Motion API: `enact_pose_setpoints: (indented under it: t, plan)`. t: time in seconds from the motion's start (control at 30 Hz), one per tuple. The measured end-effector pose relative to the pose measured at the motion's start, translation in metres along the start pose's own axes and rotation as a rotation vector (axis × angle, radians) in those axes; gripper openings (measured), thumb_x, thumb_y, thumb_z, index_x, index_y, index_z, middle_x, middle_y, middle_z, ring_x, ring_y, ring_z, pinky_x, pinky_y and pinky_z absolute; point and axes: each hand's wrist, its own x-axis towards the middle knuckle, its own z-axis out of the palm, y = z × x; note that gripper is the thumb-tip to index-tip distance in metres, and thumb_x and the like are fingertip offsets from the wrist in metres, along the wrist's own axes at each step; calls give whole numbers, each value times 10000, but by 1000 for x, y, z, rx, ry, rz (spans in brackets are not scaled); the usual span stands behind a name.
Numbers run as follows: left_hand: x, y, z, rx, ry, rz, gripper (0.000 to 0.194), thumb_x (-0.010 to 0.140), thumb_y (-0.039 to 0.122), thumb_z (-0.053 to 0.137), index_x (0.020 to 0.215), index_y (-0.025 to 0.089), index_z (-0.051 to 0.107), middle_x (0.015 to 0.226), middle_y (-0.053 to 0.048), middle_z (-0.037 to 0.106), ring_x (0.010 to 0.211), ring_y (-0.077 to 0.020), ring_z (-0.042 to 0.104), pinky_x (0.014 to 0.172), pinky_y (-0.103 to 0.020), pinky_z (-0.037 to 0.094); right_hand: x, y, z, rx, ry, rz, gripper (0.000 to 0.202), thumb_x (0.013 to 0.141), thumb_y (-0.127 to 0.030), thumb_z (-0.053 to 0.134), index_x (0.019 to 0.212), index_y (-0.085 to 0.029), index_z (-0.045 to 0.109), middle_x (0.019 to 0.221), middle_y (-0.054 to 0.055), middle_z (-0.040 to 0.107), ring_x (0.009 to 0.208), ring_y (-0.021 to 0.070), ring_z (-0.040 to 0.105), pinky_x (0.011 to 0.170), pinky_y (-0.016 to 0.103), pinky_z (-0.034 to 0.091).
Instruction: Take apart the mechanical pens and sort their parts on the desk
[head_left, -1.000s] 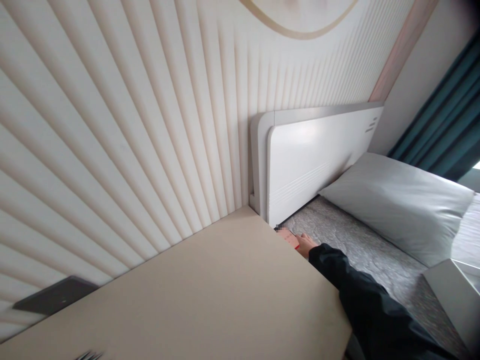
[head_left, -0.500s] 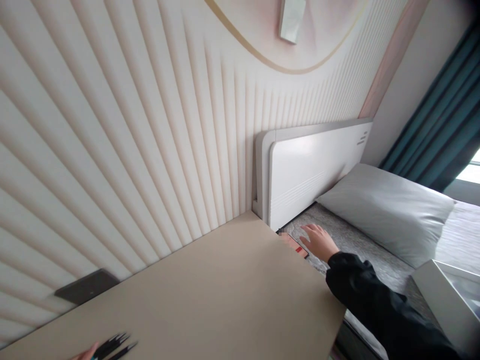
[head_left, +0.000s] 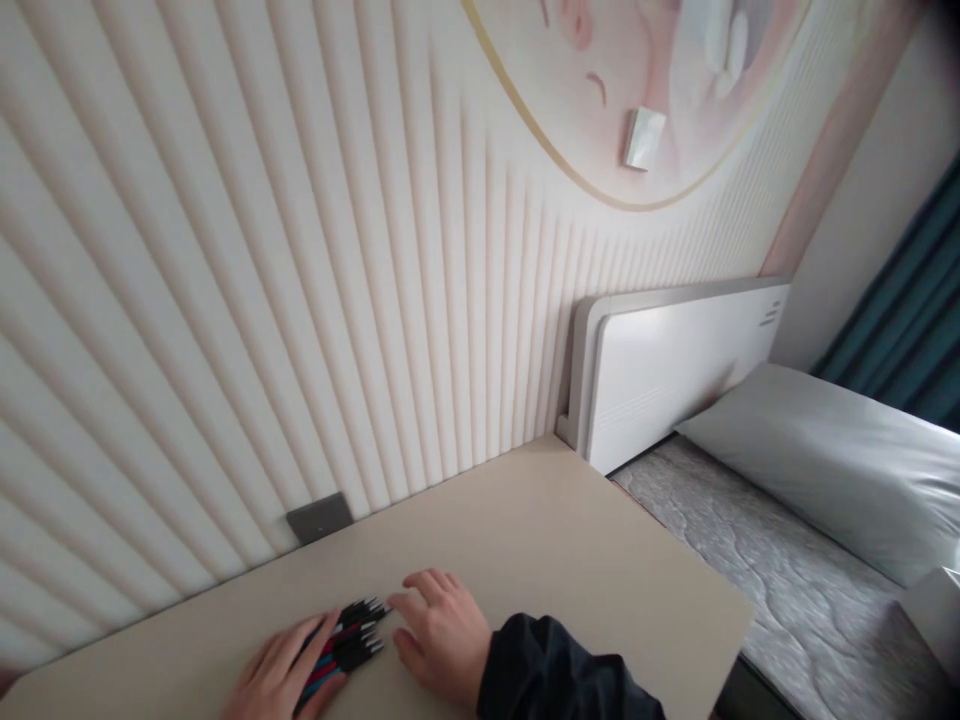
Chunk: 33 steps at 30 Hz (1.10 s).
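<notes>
The left hand (head_left: 281,672) cups the pens (head_left: 352,632), seemingly to keep them bunched; the right hand (head_left: 444,635), loosely spread, holds nothing visible.

Behind your beige desk (head_left: 555,530) rises a ribbed cream wall (head_left: 300,250); your right shows a white headboard (head_left: 675,370).

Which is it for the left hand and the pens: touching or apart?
Touching. The head view shows it: the left hand rests on the pens, fingers and thumb along the bundle's sides, pen tips sticking out past them.
</notes>
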Motion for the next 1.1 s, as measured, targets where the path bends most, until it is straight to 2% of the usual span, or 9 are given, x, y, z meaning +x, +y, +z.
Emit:
enact_pose_setpoints:
  t: [0.13, 0.27, 0.37, 0.47, 0.53, 0.7, 0.87, 1.1]
  plan:
    - [-8, 4, -8, 18, -32, -39, 436, 861, 482, 540, 1257, 302, 575, 1157, -19, 664, 1012, -216, 632, 895, -310, 518, 23, -26, 42, 43, 4, -9, 430, 830, -316, 586, 1252, -307, 505, 1216, 47, 565, 1080, 248, 523, 922, 404, 434]
    - [-13, 6, -14, 4, -85, -73, 468, 873, 461, 541, 1301, 271, 534, 1185, -48, 641, 1035, -224, 611, 934, -340, 490, 23, -33, 57, 64, 3, -16, 389, 840, -239, 577, 1219, -305, 525, 1191, 42, 564, 1081, 232, 520, 954, 404, 406]
    - [-13, 10, -17, -15, -114, -86, 455, 892, 447, 516, 1303, 252, 526, 1199, -67, 627, 1072, -244, 589, 982, -410, 447, 18, -29, 59, 96, 11, 11, 262, 824, -215, 605, 1080, -258, 578, 1168, 51, 558, 1068, 224, 520, 926, 380, 419]
    - [-13, 15, -21, -28, -137, -114, 471, 910, 464, 476, 1314, 223, 510, 1212, -90, 613, 1103, -265, 570, 1014, -477, 403, 13, -23, 59, 106, -8, 8, 112, 821, -192, 613, 925, -232, 603, 1017, 41, 584, 966, 204, 544, 862, 353, 436]
    - [-14, 18, -25, -38, -144, -123, 474, 915, 459, 468, 1324, 222, 496, 1233, -100, 597, 1115, -273, 561, 1014, -497, 394, 11, -22, 59, 98, -24, -13, 78, 825, -189, 614, 888, -234, 612, 956, 34, 586, 930, 201, 547, 835, 347, 435]
    - [-18, 24, -31, -60, -153, -143, 462, 910, 420, 491, 1338, 247, 470, 1248, -104, 574, 1147, -272, 536, 1028, -510, 376, 9, -20, 64, 80, -59, -40, 62, 823, -213, 633, 875, -234, 606, 908, 26, 604, 879, 206, 550, 789, 350, 421]
    - [-12, 32, -38, -94, -123, -97, 468, 893, 408, 530, 1331, 256, 473, 1320, -106, 511, 1236, -284, 456, 1075, -535, 309, 11, -20, 65, 41, -105, -64, 26, 873, -253, 590, 867, -227, 592, 885, 24, 622, 849, 205, 559, 762, 345, 404]
    - [-8, 47, -38, -136, -45, 3, 238, 900, 252, 551, 1127, 212, 608, 1217, -87, 582, 1204, -243, 478, 1069, -503, 323, 9, -19, 63, 73, -94, -112, 143, 941, -278, 494, 863, -216, 597, 850, 29, 640, 827, 191, 574, 768, 339, 398]
